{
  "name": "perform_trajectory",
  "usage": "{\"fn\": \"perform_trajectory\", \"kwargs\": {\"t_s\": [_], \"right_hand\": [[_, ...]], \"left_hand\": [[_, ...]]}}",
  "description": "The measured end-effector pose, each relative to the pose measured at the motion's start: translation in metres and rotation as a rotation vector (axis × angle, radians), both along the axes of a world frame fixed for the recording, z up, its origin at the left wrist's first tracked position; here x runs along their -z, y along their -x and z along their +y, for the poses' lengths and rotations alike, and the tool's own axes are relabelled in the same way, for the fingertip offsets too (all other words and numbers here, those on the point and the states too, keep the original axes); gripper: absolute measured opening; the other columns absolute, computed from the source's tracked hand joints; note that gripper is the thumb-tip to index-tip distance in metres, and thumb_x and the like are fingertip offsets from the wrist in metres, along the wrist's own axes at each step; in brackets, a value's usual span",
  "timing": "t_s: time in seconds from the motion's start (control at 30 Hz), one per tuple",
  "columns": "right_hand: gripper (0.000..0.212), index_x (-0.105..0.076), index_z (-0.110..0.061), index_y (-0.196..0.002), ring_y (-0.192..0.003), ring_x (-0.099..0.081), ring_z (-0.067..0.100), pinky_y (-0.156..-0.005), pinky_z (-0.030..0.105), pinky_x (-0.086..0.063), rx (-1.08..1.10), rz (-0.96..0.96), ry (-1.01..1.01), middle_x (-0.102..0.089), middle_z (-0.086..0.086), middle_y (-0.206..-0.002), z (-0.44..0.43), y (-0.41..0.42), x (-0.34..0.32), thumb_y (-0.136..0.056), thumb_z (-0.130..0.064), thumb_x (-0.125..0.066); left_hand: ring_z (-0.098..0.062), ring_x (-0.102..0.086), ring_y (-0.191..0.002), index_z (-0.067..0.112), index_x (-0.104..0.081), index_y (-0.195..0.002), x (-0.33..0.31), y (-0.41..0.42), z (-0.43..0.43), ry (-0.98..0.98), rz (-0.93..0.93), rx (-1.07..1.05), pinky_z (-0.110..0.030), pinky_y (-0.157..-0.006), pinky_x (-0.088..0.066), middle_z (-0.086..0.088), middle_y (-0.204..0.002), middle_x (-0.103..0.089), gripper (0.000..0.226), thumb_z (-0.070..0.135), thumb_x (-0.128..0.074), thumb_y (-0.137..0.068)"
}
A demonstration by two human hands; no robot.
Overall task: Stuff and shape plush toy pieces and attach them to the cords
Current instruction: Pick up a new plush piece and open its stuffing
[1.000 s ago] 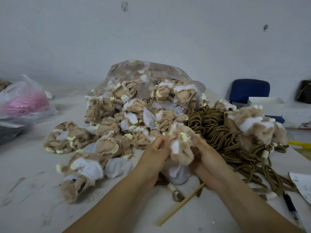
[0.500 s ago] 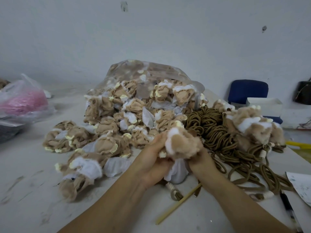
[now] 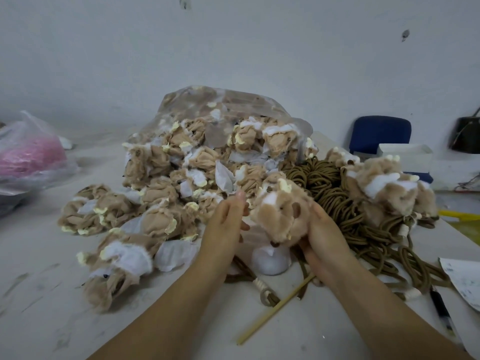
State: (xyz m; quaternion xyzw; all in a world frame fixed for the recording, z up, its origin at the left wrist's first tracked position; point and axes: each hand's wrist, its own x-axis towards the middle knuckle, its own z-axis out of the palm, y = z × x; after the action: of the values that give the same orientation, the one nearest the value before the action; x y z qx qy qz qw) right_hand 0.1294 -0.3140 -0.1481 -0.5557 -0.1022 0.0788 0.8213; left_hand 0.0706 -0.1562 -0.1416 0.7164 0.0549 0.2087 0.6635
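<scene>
Wooden stick (image 3: 275, 310) lies diagonal on desk (image 3: 52, 294), near edge. Above it, plush piece (image 3: 281, 216) is held over desk btwn both hands, long axis roughly vertical, white stuffing end (image 3: 270, 261) pointing down. R hand (image 3: 323, 237) grip wrapped on piece's right side. L hand (image 3: 226, 222) grip spread, just beside piece; vs 0.5 s ago it was clamped on. Cords (image 3: 332, 193) coiled behind, unstuffed pile (image 3: 181, 178) farther back.
</scene>
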Motion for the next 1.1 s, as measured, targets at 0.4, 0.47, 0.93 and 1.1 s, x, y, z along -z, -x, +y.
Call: {"fn": "perform_trajectory", "kwargs": {"t_s": [0.4,0.47,0.93,1.1], "right_hand": [[0.032,-0.062,-0.01,-0.12,-0.109,-0.065,0.023,-0.083,0.029,-0.056,-0.179,0.046,-0.087,-0.069,0.012,-0.115,0.008,0.005,-0.001,-0.103,-0.022,-0.038],[0.036,-0.063,-0.01,-0.12,-0.109,-0.065,0.025,-0.085,0.032,-0.056,-0.174,0.05,-0.099,-0.07,0.013,-0.114,0.009,0.004,-0.002,-0.104,-0.028,-0.037],[0.046,-0.051,-0.024,-0.135,-0.11,-0.044,0.01,-0.093,0.027,-0.044,0.279,-0.996,1.005,-0.041,-0.008,-0.119,-0.006,0.005,-0.004,-0.091,-0.016,-0.06],[0.037,-0.057,-0.013,-0.125,-0.107,-0.047,0.01,-0.09,0.021,-0.04,0.216,-0.84,1.023,-0.049,-0.004,-0.114,-0.003,0.004,-0.005,-0.089,-0.004,-0.054]], "left_hand": [[-0.023,-0.071,-0.091,0.026,-0.072,-0.086,0.011,-0.004,-0.012,0.308,0.083,0.07,-0.043,-0.083,-0.057,-0.009,-0.096,-0.075,0.021,0.016,-0.058,-0.098],[-0.023,-0.073,-0.094,0.022,-0.078,-0.092,0.01,-0.005,-0.013,0.556,0.084,0.18,-0.04,-0.081,-0.06,-0.008,-0.099,-0.077,0.026,0.01,-0.055,-0.097],[-0.02,-0.071,-0.089,0.025,-0.074,-0.1,0.009,-0.006,-0.002,0.292,0.036,0.131,-0.037,-0.082,-0.054,-0.004,-0.095,-0.076,0.018,0.02,-0.056,-0.1],[0.004,-0.067,-0.08,0.031,-0.065,-0.097,0.007,-0.001,-0.001,0.028,-0.02,0.182,-0.014,-0.068,-0.052,0.02,-0.084,-0.073,0.009,0.026,-0.058,-0.098]]}}
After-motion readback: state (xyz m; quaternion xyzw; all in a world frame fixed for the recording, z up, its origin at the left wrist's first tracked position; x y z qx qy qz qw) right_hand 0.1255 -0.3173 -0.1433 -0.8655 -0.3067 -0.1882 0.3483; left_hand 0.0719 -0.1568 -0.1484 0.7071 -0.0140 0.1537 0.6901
